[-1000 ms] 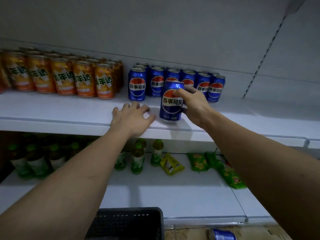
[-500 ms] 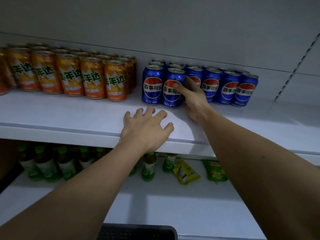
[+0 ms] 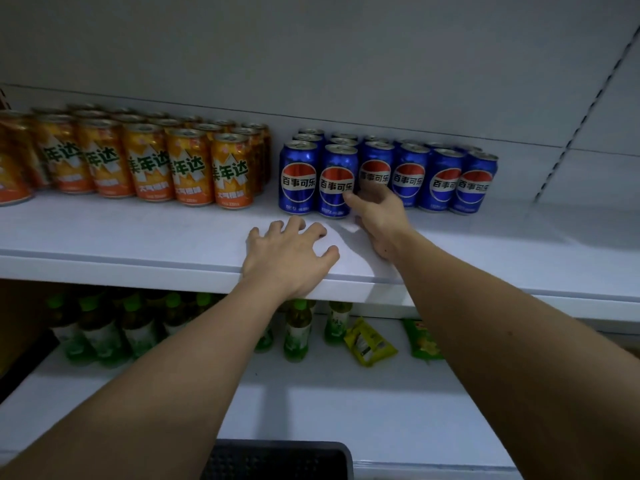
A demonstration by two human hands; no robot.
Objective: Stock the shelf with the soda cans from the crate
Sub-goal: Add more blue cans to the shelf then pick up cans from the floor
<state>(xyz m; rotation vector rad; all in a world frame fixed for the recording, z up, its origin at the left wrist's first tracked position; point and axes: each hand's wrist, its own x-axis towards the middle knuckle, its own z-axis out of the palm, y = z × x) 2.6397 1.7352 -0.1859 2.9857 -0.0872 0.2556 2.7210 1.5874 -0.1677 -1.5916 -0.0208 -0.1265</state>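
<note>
Resting: left hand (image 3: 289, 258) flat on shelf (image 3: 138, 233) front edge, fingers spread, holding nothing.
Right hand (image 3: 375, 216): loosely open, thumb touching blue can (image 3: 337, 181).
Can: upright, front row, mid-shelf.

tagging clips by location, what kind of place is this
Most likely a small shop or supermarket aisle. White retail shelving holds rows of orange soda cans beside blue cola cans, all facing front, and the lower shelf carries green bottled drinks and snack packets.
</note>
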